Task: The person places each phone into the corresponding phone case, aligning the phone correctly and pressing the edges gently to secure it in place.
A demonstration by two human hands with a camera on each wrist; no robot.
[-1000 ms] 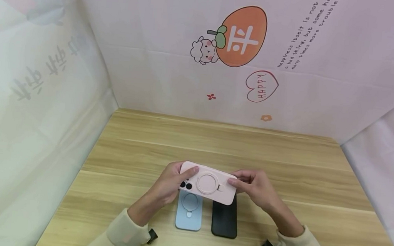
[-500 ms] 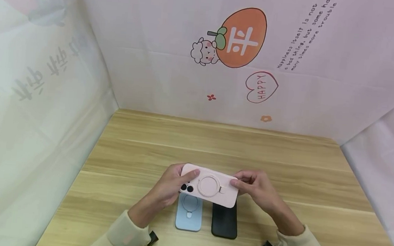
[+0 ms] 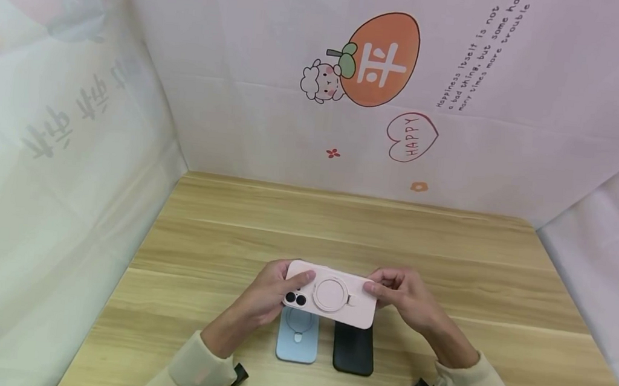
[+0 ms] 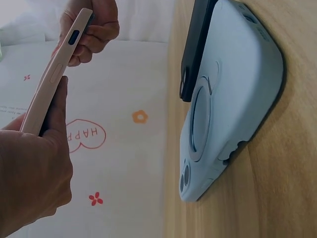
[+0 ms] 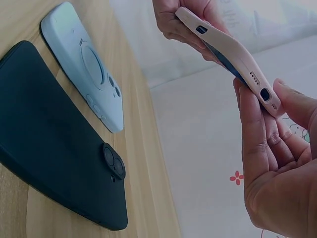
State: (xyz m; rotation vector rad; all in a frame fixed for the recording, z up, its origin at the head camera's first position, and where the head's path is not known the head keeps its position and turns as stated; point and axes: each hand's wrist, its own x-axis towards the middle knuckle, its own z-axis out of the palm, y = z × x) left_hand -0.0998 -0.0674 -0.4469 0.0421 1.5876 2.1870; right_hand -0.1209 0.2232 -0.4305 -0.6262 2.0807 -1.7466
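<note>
Both hands hold a phone in a pink case [image 3: 359, 309] level above the table, back side up, with a round ring stand and camera lenses showing. The left hand [image 3: 270, 294] grips the camera end, thumb lying on the back. At the other end, the right hand [image 3: 409, 299] pinches the case between thumb and fingers. In the right wrist view, the pink case [image 5: 233, 52] looks bowed, and a dark blue phone edge [image 5: 227, 63] shows along its underside. The left wrist view shows the case's side [image 4: 48, 89] with a cutout and a button bar.
Beneath the pink case, a light blue phone case [image 3: 297, 348] with a ring stand lies on the wooden table [image 3: 221, 210]. To its right lies a black phone case [image 3: 353, 355], its upper end hidden. Printed white cloth [image 3: 239, 121] stands behind the table.
The pink-cased phone has shifted slightly toward the person and to the right in the head view. Both hands keep their hold, and the cases on the table stay put.
</note>
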